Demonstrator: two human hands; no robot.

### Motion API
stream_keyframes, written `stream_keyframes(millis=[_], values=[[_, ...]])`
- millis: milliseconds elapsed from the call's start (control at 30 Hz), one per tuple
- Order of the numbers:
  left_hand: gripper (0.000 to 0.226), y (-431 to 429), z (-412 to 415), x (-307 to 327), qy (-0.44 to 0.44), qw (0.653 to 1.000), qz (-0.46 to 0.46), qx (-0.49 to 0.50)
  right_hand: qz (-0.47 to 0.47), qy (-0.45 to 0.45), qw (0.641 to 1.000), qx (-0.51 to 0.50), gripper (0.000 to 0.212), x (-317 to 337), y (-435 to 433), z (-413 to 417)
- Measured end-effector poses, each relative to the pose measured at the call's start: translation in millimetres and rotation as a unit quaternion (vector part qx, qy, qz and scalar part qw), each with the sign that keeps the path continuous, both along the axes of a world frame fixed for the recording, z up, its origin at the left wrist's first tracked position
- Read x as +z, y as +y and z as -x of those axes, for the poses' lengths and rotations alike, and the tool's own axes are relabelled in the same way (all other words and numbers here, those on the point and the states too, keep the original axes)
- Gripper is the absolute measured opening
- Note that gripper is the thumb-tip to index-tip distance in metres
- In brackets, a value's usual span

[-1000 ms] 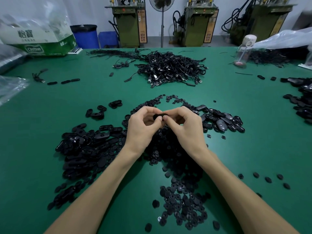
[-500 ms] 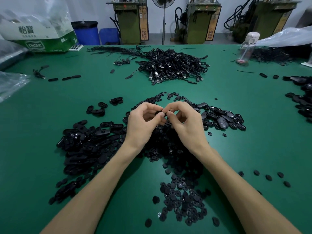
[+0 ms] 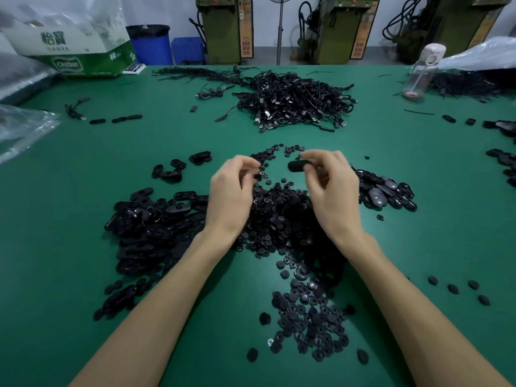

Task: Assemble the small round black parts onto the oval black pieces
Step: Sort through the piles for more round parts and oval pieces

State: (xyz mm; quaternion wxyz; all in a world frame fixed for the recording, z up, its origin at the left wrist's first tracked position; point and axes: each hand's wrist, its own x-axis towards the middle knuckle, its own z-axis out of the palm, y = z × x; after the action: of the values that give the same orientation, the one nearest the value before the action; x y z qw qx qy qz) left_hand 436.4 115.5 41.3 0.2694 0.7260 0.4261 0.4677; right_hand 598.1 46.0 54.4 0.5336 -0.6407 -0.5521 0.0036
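In the head view, the two hands, joined at mid-frame a moment ago, are now apart. The right hand (image 3: pixel 332 196) pinches an oval black piece (image 3: pixel 298 166) just above centre. The left hand (image 3: pixel 231 194) has its fingers curled above the pile of small round black parts (image 3: pixel 279 216); I cannot tell if it grips anything.

Green table (image 3: pixel 83 191) w/ machines (image 3: pixel 223 29) behind
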Motion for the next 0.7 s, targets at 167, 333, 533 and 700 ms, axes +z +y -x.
stream_keyframes(millis=[167, 333, 533, 700], values=[[0.054, 14, 19, -3, 0.306, 0.93, -0.034, 0.201, -0.012, 0.028, 0.992, -0.121, 0.02, 2, 4, -33], [0.037, 29, 40, -2, 0.409, 0.871, 0.045, 0.267, 0.029, 0.02, 0.977, -0.212, 0.024, -3, 2, -53], [0.03, 33, 41, -3, 0.42, 0.868, 0.08, 0.254, 0.12, -0.021, 0.992, -0.035, 0.027, -7, 6, -31], [0.038, 34, 41, -6, 0.345, 0.905, 0.073, 0.238, 0.207, -0.098, 0.967, 0.107, 0.049, -13, 5, -3]])
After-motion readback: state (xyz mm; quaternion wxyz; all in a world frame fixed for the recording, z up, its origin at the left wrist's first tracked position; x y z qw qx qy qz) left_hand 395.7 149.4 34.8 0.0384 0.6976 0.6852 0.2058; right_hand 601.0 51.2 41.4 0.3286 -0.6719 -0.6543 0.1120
